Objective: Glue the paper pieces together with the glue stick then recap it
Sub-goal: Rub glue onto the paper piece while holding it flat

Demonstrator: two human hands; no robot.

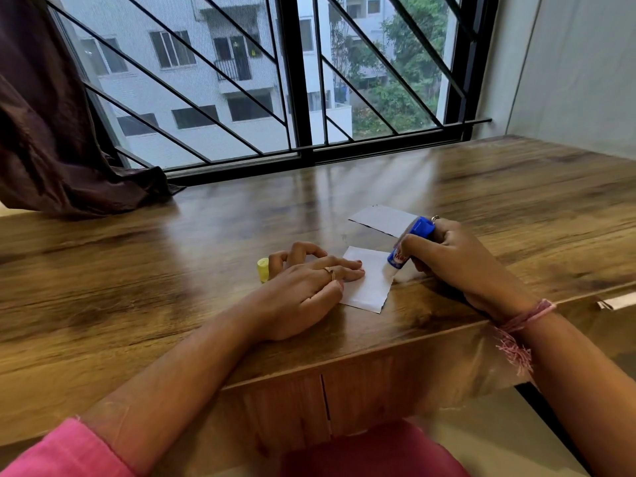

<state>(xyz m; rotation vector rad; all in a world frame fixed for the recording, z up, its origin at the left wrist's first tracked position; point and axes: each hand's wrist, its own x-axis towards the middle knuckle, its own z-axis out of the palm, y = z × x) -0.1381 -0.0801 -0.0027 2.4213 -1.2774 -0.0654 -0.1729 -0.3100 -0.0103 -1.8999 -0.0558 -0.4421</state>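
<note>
My left hand (311, 280) presses flat on the near paper piece (370, 284) at frame centre; my right hand (447, 256) grips the glue stick (411, 244), tip on its right edge.

Left hand (311, 280) flat, pressing; right hand (451, 256) curled grip.

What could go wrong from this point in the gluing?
The blue glue stick in the right hand works at the right edge of the white paper piece, so glue may smear onto the wooden table. The yellow cap stands behind the left hand, which could knock it away.
</note>
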